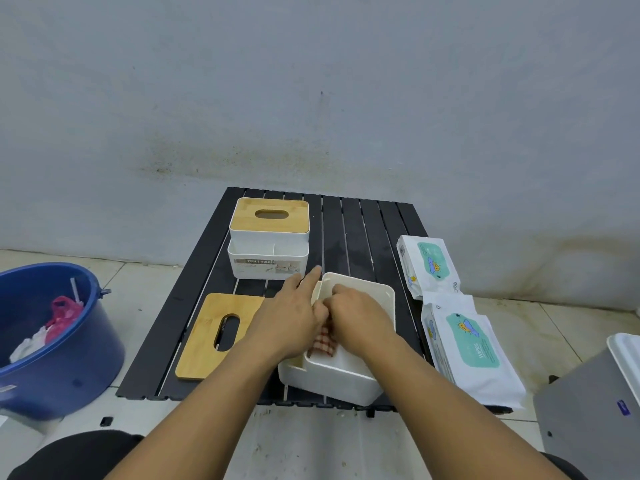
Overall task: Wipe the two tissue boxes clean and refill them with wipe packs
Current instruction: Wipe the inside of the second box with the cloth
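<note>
Seemingly, right hand (360, 317) clutches the checked cloth (322, 342) inside the open box (332, 379); left hand (291, 313) grips its rim.

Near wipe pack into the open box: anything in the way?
Yes: the checkered cloth is inside the open box, right hand on it, left hand at the left rim. The lid is off, to the left. Nothing visible between near wipe pack and box.

"TISSUE HOLDER" on front label (258, 262) of far tissue box (268, 237); "WIPES" on near wipe pack (479, 355).
</note>
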A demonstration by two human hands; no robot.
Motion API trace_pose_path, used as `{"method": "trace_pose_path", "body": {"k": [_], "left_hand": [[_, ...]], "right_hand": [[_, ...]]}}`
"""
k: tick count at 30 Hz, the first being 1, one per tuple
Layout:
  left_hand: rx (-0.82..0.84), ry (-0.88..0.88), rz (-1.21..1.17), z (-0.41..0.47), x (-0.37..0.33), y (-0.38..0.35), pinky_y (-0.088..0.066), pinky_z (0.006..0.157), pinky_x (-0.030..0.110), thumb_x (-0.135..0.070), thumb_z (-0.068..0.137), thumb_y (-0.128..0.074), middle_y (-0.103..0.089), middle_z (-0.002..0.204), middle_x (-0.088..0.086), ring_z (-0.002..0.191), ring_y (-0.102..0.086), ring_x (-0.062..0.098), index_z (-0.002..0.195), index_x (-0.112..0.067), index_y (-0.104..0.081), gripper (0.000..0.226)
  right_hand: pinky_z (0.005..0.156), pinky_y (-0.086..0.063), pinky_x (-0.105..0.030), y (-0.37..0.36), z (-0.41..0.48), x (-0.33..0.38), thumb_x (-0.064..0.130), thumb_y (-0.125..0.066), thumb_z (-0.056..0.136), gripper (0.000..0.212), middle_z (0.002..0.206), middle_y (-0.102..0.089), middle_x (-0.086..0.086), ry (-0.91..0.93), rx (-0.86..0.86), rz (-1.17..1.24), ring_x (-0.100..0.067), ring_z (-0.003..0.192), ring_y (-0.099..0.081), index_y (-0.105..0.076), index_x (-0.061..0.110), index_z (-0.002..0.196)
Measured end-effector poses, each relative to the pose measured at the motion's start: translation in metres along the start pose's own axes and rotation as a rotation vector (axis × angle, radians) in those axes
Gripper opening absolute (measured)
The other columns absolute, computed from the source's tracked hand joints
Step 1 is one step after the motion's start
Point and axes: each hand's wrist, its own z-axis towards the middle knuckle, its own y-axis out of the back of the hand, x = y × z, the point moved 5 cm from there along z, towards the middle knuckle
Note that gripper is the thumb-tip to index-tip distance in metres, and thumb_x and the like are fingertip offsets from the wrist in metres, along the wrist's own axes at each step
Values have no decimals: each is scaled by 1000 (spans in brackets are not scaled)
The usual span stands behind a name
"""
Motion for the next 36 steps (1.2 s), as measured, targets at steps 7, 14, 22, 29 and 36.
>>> {"method": "trace_pose_path", "body": {"k": [7, 14, 22, 29, 36], "left_hand": [[15, 93, 52, 4, 6, -2, -49, 103, 48, -45, 103, -30, -3, 175, 3, 145, -43, 36, 161, -52, -4, 64], [-1, 82, 41, 6, 5, -7, -44, 107, 50, -50, 103, -30, -17, 173, 3, 146, -41, 34, 162, -49, -10, 62], [-8, 77, 43, 7, 7, -9, -43, 109, 51, -59, 103, -30, -21, 172, 0, 149, -39, 31, 162, -48, -10, 63], [-46, 73, 38, 6, 8, -7, -51, 96, 48, -49, 102, -32, -29, 167, 1, 137, -49, 32, 162, -47, -12, 63], [-36, 48, 55, 7, 7, -9, -55, 92, 45, -44, 102, -32, -31, 166, 0, 133, -53, 30, 162, -46, -11, 64]], "right_hand": [[69, -38, -36, 1, -3, 1, 9, -52, 99, 20, 113, -57, -10, -80, 81, -261, -32, 102, -63, -65, 10, 113], [55, -33, -34, 30, -11, -5, 23, -63, 92, 14, 103, -50, -6, -121, -313, 15, -27, 78, -57, -61, 11, 99], [58, -35, -34, 33, -10, -19, 17, -58, 92, 20, 113, -51, -5, -332, -333, -43, -22, 80, -45, -59, 14, 112], [70, -47, -34, 0, -2, -3, 21, -65, 88, 26, 111, -62, 0, -43, 200, 13, -26, 99, -62, -62, 21, 114], [78, -52, -34, -1, -17, 1, 16, -66, 86, 7, 94, -63, -2, -59, 761, 92, -25, 91, -60, -66, 18, 93]]}}
